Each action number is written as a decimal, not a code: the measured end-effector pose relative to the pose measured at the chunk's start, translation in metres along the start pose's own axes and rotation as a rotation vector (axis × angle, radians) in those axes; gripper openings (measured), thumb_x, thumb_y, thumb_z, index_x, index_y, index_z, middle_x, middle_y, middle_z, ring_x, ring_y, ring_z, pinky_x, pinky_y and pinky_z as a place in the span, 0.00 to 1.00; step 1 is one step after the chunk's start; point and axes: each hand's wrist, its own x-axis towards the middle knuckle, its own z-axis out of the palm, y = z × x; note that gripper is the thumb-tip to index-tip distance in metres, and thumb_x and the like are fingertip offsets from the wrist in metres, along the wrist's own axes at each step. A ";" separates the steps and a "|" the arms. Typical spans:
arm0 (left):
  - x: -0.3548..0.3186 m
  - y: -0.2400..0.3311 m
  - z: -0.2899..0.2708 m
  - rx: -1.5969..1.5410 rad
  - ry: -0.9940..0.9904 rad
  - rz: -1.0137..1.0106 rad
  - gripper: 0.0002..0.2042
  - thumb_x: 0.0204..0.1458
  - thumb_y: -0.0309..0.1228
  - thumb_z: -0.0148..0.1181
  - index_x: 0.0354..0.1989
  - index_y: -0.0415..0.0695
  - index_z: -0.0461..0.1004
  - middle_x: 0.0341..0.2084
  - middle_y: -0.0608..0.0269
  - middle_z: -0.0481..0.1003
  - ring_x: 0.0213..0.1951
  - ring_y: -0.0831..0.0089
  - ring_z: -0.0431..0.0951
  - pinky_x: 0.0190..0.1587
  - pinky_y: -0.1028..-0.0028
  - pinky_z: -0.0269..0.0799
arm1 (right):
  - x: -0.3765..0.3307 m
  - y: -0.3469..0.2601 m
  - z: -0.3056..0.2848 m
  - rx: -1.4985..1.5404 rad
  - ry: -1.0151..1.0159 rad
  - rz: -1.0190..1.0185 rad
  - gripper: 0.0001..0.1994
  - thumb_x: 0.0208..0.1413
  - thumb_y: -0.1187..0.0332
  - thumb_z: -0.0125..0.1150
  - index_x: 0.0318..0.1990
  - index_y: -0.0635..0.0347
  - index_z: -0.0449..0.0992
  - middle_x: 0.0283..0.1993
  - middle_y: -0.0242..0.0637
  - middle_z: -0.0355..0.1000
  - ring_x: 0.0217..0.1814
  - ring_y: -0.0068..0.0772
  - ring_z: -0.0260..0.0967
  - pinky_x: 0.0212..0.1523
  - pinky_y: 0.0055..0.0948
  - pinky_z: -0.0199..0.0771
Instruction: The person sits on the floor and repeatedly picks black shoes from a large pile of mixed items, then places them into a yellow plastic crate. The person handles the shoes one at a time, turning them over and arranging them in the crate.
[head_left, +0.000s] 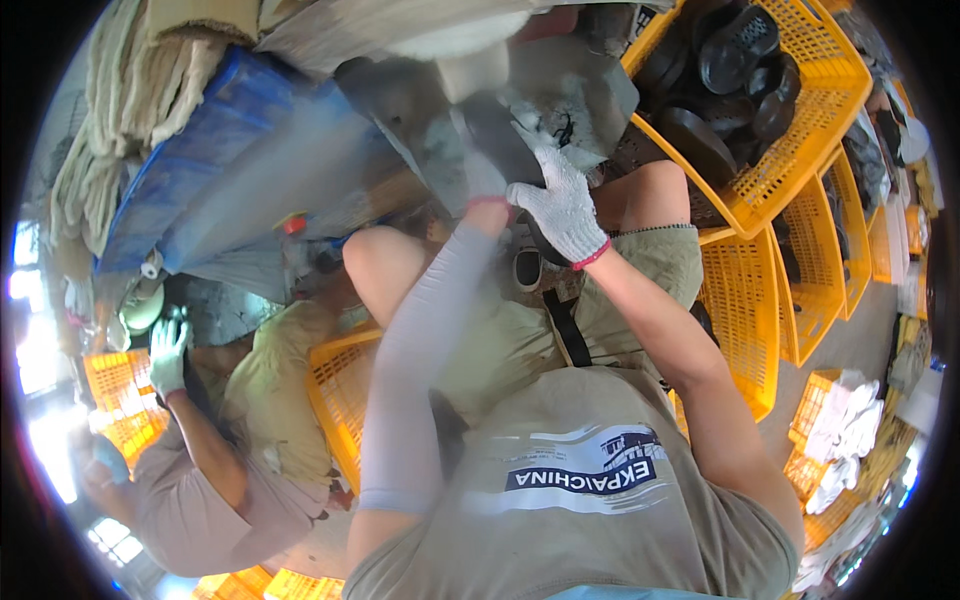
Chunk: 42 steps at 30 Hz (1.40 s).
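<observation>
Held thing: a dark grey shoe sole (500,140), blurred, lies above the person's knees, between the two gloved hands and in front of a pale grey heap of material.
Right hand (562,205): in a white knit glove with a pink cuff, fingers curled down over the sole's right side, gripping it.
Left hand (484,180): blurred by motion, in a white glove with a pink cuff above a long grey sleeve; it meets the sole's left edge, but I cannot tell whether the fingers close on it.
Lap: khaki shorts (640,275), bare knees on either side, a dark strap running down the middle.
Right side: a yellow plastic crate (800,150) holding black shoe soles (735,45), touching the right knee; more yellow crates stacked behind it.
Left side: a blue tarpaulin (190,170) under cream fabric strips.
Co-worker: another person at lower left, a pale-gloved hand (168,350) raised near a grey piece, beside a yellow basket (335,400).
</observation>
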 end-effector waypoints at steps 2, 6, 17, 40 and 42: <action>0.014 0.000 -0.008 -0.399 0.235 -0.393 0.29 0.77 0.59 0.43 0.70 0.48 0.69 0.54 0.62 0.77 0.54 0.68 0.78 0.60 0.67 0.76 | 0.008 -0.004 0.003 -0.086 0.017 -0.086 0.36 0.52 0.67 0.70 0.72 0.61 0.71 0.59 0.59 0.78 0.56 0.63 0.79 0.58 0.49 0.79; 0.057 0.015 -0.016 -0.237 0.240 -0.218 0.27 0.77 0.56 0.42 0.70 0.47 0.69 0.53 0.62 0.76 0.54 0.69 0.78 0.58 0.66 0.75 | 0.036 -0.038 0.003 -0.327 -0.271 0.188 0.35 0.52 0.65 0.67 0.72 0.57 0.71 0.60 0.58 0.77 0.56 0.66 0.78 0.58 0.50 0.81; 0.061 -0.031 -0.066 -0.072 0.050 -0.202 0.26 0.79 0.49 0.41 0.74 0.47 0.68 0.58 0.62 0.77 0.58 0.66 0.78 0.61 0.65 0.77 | -0.002 -0.083 -0.038 -0.409 -0.012 -0.471 0.28 0.59 0.70 0.65 0.68 0.63 0.72 0.51 0.55 0.80 0.48 0.64 0.79 0.47 0.55 0.81; 0.076 -0.001 -0.047 0.001 0.191 -0.301 0.25 0.77 0.49 0.49 0.63 0.38 0.77 0.52 0.58 0.83 0.51 0.64 0.84 0.55 0.64 0.82 | 0.093 -0.046 -0.021 0.191 -0.333 0.167 0.21 0.52 0.59 0.68 0.50 0.64 0.82 0.46 0.53 0.81 0.50 0.58 0.78 0.52 0.45 0.78; 0.058 -0.009 -0.040 -0.006 0.196 -0.183 0.25 0.77 0.49 0.49 0.64 0.38 0.77 0.52 0.58 0.83 0.51 0.64 0.84 0.55 0.63 0.82 | 0.081 -0.061 -0.025 -0.049 -0.407 0.185 0.24 0.53 0.55 0.67 0.51 0.65 0.82 0.46 0.53 0.82 0.52 0.52 0.81 0.53 0.43 0.78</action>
